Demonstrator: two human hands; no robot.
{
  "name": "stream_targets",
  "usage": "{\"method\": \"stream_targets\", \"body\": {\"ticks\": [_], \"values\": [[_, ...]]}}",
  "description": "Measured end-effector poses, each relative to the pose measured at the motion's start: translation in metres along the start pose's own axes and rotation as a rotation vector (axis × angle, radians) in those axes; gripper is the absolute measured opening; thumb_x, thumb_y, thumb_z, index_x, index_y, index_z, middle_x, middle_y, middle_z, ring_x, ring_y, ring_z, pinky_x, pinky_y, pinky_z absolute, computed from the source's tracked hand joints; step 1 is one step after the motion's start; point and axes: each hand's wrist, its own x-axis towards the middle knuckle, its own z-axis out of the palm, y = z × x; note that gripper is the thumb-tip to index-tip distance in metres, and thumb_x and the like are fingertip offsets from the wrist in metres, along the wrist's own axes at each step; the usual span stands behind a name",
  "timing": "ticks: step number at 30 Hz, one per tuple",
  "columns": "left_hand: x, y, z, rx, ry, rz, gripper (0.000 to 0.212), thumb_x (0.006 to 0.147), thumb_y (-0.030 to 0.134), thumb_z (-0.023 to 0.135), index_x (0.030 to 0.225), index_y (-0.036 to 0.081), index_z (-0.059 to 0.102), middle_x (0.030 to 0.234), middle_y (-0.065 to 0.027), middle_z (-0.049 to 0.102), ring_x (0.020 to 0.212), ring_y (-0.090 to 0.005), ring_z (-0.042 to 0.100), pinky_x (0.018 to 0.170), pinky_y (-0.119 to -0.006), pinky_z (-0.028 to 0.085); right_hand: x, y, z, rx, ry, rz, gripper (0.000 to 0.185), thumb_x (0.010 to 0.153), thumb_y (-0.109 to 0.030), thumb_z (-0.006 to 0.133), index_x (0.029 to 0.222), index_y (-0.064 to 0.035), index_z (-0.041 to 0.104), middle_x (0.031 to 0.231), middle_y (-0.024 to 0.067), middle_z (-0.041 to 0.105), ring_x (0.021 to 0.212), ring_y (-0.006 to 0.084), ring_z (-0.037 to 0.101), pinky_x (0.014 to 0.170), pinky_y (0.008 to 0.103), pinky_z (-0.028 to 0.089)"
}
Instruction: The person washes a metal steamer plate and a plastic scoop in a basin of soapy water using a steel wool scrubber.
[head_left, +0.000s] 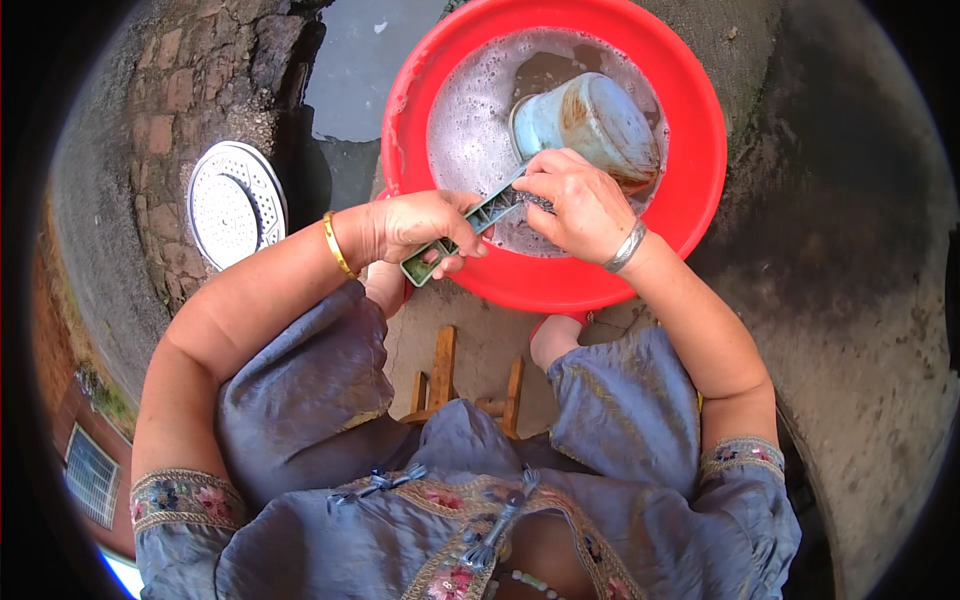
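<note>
My left hand is closed around the greenish end of a long plastic handle with ribbed hollows. The handle runs up to a stained light-blue dipper or pot, which lies tilted in sudsy water inside a large red plastic basin. My right hand holds a dark metallic scouring pad against the handle, near where it meets the vessel. Brown stains mark the vessel's side and base. Part of the rim is under the foam.
White perforated round plates stand at the left beside uneven brickwork. Dark water lies beyond them. A wooden stool is under me, its legs showing between my knees. My feet are close to the basin's near edge.
</note>
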Motion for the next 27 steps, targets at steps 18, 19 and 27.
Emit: {"method": "stream_targets", "body": {"ticks": [18,19,27], "values": [[0.0,0.005,0.027,0.339,0.217,0.004,0.026,0.079,0.0,0.052,0.105,0.001,0.046,0.062,-0.0015,0.043,0.041,-0.009,0.04,0.034,-0.025,0.034,-0.024,-0.028,0.004,-0.223,-0.03,0.172,0.022,0.068,-0.007,0.064,0.089,-0.0012,0.06,0.088,0.013,0.054,0.086,0.0312,0.054,0.073,0.0412,0.047],[-0.001,0.006,0.029,0.329,0.224,-0.003,0.028,0.079,0.0,0.052,0.106,0.001,0.047,0.062,-0.0017,0.043,0.041,-0.0092,0.04,0.034,-0.025,0.034,-0.024,-0.028,0.001,-0.225,-0.029,0.172,0.022,0.068,-0.007,0.064,0.089,-0.0012,0.06,0.088,0.013,0.054,0.086,0.0312,0.054,0.073,0.0412,0.047],[0.002,0.004,0.016,0.278,0.118,-0.103,0.017,0.08,0.001,0.052,0.096,0.003,0.046,0.064,-0.0014,0.043,0.041,-0.0079,0.038,0.034,-0.024,0.032,-0.036,-0.022,-0.018,0.065,-0.011,0.183,0.017,0.071,-0.007,0.061,0.085,0.0011,0.061,0.082,0.0158,0.058,0.08,0.0338,0.057,0.075,0.0431,0.047]]}}
